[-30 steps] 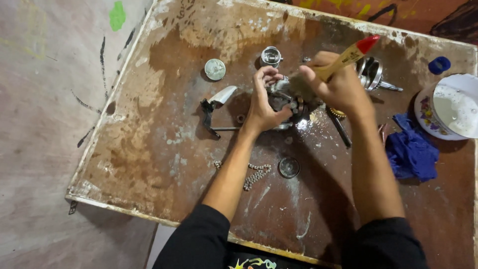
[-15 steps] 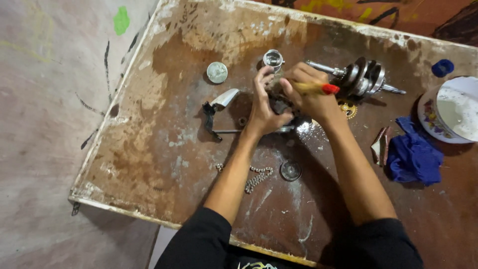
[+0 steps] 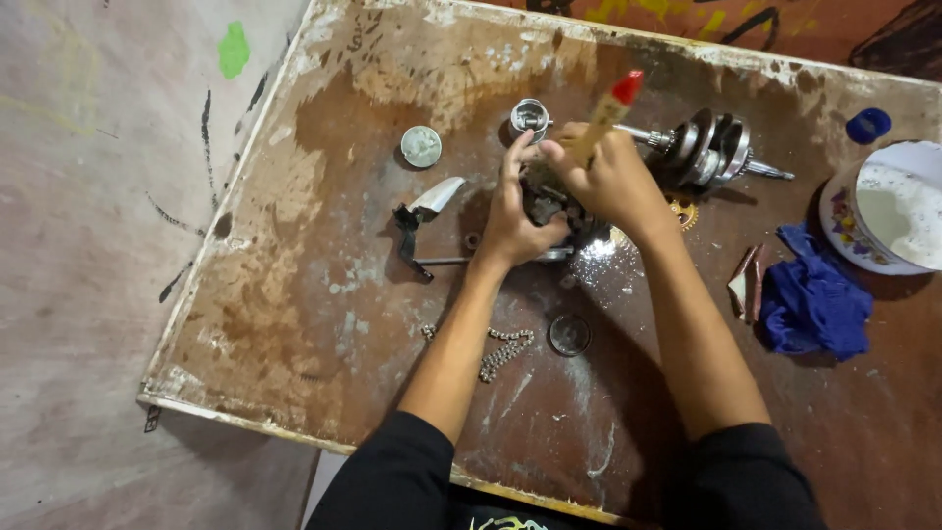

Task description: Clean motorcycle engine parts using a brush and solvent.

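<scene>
Worn brown tabletop (image 3: 294, 294), head view, left to right. Far left of the parts: round grey metal cap (image 3: 421, 146) lying flat, then a bent dark bracket with a pale blade-like piece (image 3: 424, 211) just below it. Short chain (image 3: 500, 351) lies lower down, near the left forearm, with a small round clear lens-like disc (image 3: 569, 335) just right of it.

Centre: small metal cylinder part (image 3: 531, 117) stands upright just above the hands. Left hand (image 3: 517, 211) is clenched around a dark greasy engine part (image 3: 546, 208), fingers curled over its top; the part sits on the tabletop between both hands, mostly hidden. Right hand (image 3: 610, 180) grips a brush with a pale handle and red tip (image 3: 610, 106), tip pointing up and away, bristle end hidden down at the part.

Right: crankshaft (image 3: 708, 149) lies just beyond the right hand, brass gear (image 3: 683, 209) beside it. Further right: crumpled blue rag (image 3: 814, 299), white bowl with pale liquid (image 3: 898, 208), blue cap (image 3: 867, 125).
</scene>
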